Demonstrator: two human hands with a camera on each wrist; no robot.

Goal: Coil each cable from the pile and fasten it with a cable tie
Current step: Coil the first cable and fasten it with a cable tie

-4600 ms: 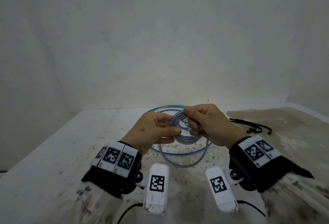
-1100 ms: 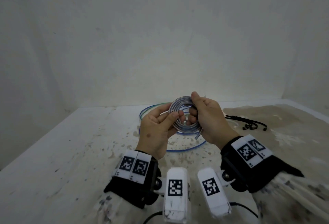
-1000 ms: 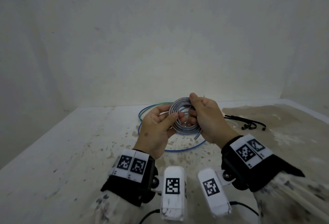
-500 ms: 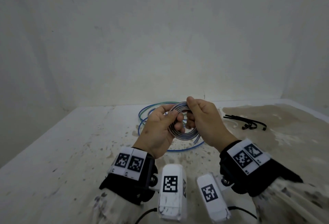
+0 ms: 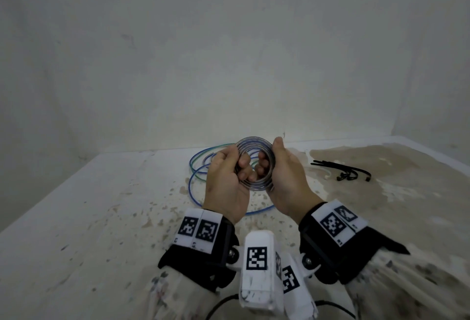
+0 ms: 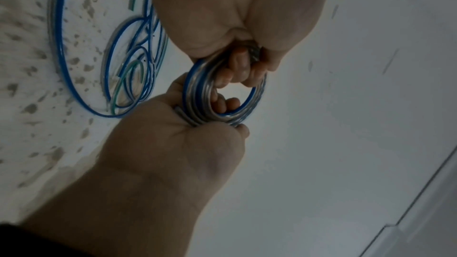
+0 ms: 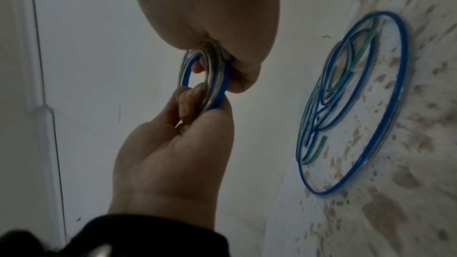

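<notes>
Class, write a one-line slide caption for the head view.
Both hands, left hand and right hand, grip a small coiled cable above loose cables, cable ties lying nearby.

My head cam looks down over the counter (image 5: 84, 218), both wrist cams sit close, all sharing the coiled cable (image 5: 254, 164).

Back wall (image 5: 229, 52): plain off-white plaster, faint scuffs, a few grey smudges near the top edge.
Side walls: same off-white – left wall (image 5: 30, 91) sits in shadow, right wall (image 5: 437, 65) meets the back wall at a corner.
Work surface (image 5: 76, 218): white, flat, speckled with brown-grey flecks; large tan stain (image 5: 381, 162) across the right side.
Trim (image 7: 47, 105): pale vertical strip on the wall, wrist view only.
Light: soft, even, dim – no hard shadows.
</notes>
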